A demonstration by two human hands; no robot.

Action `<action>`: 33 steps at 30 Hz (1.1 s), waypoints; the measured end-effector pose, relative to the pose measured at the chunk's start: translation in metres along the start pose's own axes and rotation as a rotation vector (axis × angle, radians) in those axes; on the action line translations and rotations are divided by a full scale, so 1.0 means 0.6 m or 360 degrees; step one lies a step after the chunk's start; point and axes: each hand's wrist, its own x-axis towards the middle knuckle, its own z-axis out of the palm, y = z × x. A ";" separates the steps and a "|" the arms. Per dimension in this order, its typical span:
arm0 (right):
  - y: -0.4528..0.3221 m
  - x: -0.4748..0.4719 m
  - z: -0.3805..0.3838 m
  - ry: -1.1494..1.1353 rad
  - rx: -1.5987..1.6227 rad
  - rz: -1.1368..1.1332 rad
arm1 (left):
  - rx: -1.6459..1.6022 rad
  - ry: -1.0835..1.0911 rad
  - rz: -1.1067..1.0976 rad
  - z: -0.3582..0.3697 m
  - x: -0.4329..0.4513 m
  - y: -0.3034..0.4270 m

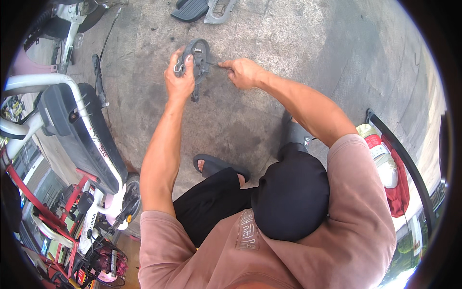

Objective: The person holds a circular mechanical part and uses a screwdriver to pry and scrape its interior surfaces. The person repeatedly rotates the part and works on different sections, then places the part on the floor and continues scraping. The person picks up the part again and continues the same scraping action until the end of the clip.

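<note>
My left hand (180, 77) grips a round grey metal part (200, 57), which looks like a drum-brake plate. The part stands on edge above the paved ground, its hollow side with cast bosses turned to the right. A bright pin (198, 50) juts from inside its rim, and a short arm (195, 94) hangs below. Just right of the part is my right hand (243, 73), index finger stretched towards it and the other fingers curled. A thin dark line (213, 64) shows between fingertip and part; whether my right hand holds it is unclear.
A white bike frame (74, 86) with a dark battery case (77, 133) stands close on the left. A cable with a lever (97, 72) lies beside it. Black and grey plastic pieces (191, 10) lie ahead. At right are a dark curved bar (400, 151) and a red bag (399, 200).
</note>
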 end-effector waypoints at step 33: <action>0.014 -0.149 -0.021 -0.0362 0.1283 0.0538 | 0.1074 -0.0064 0.0813 -0.050 0.001 -0.006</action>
